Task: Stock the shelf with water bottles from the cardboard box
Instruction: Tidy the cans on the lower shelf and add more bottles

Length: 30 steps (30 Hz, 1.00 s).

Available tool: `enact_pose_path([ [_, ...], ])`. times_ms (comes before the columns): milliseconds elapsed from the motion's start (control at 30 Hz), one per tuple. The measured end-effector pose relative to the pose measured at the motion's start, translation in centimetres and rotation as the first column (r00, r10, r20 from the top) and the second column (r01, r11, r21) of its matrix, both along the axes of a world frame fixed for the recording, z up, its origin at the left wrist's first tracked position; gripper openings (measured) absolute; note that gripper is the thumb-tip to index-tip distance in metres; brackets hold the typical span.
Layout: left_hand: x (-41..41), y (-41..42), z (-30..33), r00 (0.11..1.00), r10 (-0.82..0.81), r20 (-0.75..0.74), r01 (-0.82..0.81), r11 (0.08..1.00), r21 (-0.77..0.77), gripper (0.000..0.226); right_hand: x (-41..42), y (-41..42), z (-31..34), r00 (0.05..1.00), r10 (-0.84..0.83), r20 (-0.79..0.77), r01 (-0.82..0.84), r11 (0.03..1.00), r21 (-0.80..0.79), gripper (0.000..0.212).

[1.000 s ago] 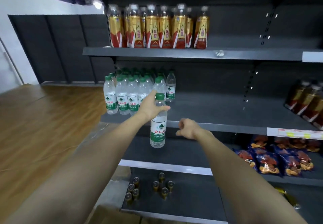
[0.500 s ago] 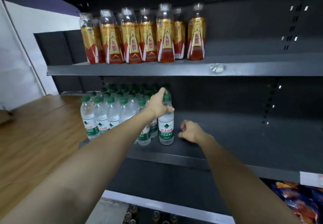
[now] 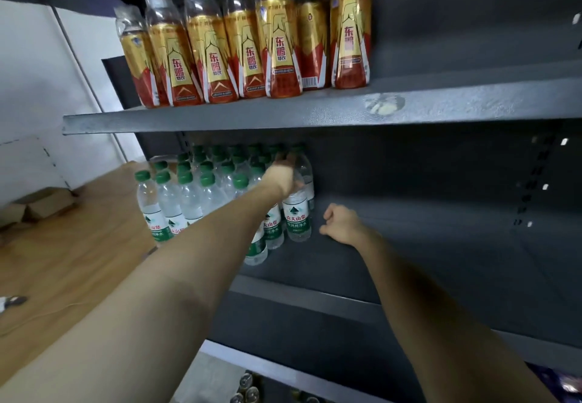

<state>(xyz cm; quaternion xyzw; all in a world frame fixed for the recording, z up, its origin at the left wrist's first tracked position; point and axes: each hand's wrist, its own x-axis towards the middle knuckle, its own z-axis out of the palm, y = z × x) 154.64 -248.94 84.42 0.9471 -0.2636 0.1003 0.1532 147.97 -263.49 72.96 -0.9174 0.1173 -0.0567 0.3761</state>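
- Standing at the right end of the water bottle rows (image 3: 201,195), a green-labelled water bottle (image 3: 296,213) was gripped round its shoulder and neck by the left hand (image 3: 282,176); its base looked set on, or just above, the middle shelf (image 3: 425,245), touching the neighbouring bottle to its left.
- Fingers of the left hand were seen curled over the bottle's top, with the cap hidden beneath them.
- The right hand (image 3: 341,224) was held just beside the bottle on the right, low over the shelf deck, its fingers loosely curled with nothing in them.
- The step in hand was judged to be the seating and aligning of this bottle in its row.
- It would be done well if the bottle were kept upright and pressed down flat before release, so that the packed bottles to the left were not knocked.
- The label was best left facing near, as on the front row.
- Gold-and-red drink bottles (image 3: 245,47) were ranged on the upper shelf (image 3: 283,113), well clear of the work.
- A cardboard box (image 3: 41,204) was visible on the wooden floor at far left.
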Motion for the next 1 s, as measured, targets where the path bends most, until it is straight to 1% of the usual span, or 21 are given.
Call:
enact_pose_path([
  [100, 0.9, 0.8, 0.3, 0.999, 0.022, -0.023, -0.02, 0.996, 0.09, 0.069, 0.7, 0.3, 0.0, 1.0, 0.011, 0.006, -0.011, 1.0, -0.007, 0.024],
  [167, 1.0, 0.9, 0.2, 1.0, 0.006, -0.001, -0.005, 0.988, 0.157, 0.082, 1.1, 0.4, -0.2, 1.0, 0.011, 0.0, -0.011, 1.0, -0.01, 0.025],
  [233, 0.6, 0.4, -0.2, 0.995, -0.016, 0.099, -0.01, 0.965, 0.262, 0.101, 1.3, 0.5, -0.3, 1.0, 0.013, -0.01, -0.014, 1.0, -0.015, 0.026],
  [300, 0.5, -0.1, -0.6, 0.973, -0.043, 0.229, -0.037, 0.942, 0.334, 0.106, 1.6, 0.5, -0.3, 1.0, 0.007, -0.009, -0.007, 1.0, -0.014, 0.026],
  [400, 0.7, -0.6, -1.4, 0.95, -0.059, 0.306, -0.055, 0.935, 0.352, 0.102, 2.0, 0.3, -0.3, 1.0, 0.008, -0.018, -0.008, 1.0, -0.011, 0.026],
  [467, 0.9, -0.7, -1.8, 0.952, -0.059, 0.299, -0.052, 0.936, 0.349, 0.096, 2.3, 0.2, -0.3, 1.0, 0.006, -0.018, -0.006, 1.0, -0.018, 0.024],
  [533, 1.2, -0.5, -2.0, 0.956, -0.024, 0.292, -0.076, 0.943, 0.325, 0.087, 2.7, 0.2, -0.3, 1.0, -0.003, -0.004, 0.003, 1.0, -0.022, 0.021],
  [567, 1.3, -0.3, -2.1, 0.959, -0.006, 0.285, -0.087, 0.945, 0.315, 0.088, 2.9, 0.2, -0.3, 1.0, -0.009, 0.006, 0.01, 1.0, -0.024, 0.02],
  [600, 1.6, 0.0, -2.2, 0.962, 0.003, 0.275, -0.092, 0.945, 0.313, 0.094, 3.0, 0.2, -0.4, 1.0, -0.016, 0.017, 0.016, 1.0, -0.026, 0.018],
  [667, 1.8, 0.2, -2.2, 0.966, -0.006, 0.257, -0.081, 0.942, 0.325, 0.106, 3.3, 0.2, -0.6, 0.999, -0.031, 0.031, 0.032, 0.999, -0.032, 0.016],
  [700, 1.9, 0.1, -2.2, 0.966, -0.01, 0.258, -0.077, 0.942, 0.326, 0.106, 3.3, 0.2, -0.7, 0.999, -0.034, 0.032, 0.035, 0.999, -0.033, 0.016],
  [867, 2.6, -0.6, -2.7, 0.954, -0.005, 0.298, -0.083, 0.956, 0.28, 0.097, 4.0, 0.3, -0.9, 0.999, -0.022, 0.032, 0.023, 0.999, -0.048, 0.016],
  [1000, 3.1, -0.3, -2.5, 0.954, -0.026, 0.299, -0.083, 0.935, 0.345, 0.096, 4.3, 0.6, -1.0, 1.0, -0.002, 0.023, 0.004, 0.998, -0.067, 0.02],
])
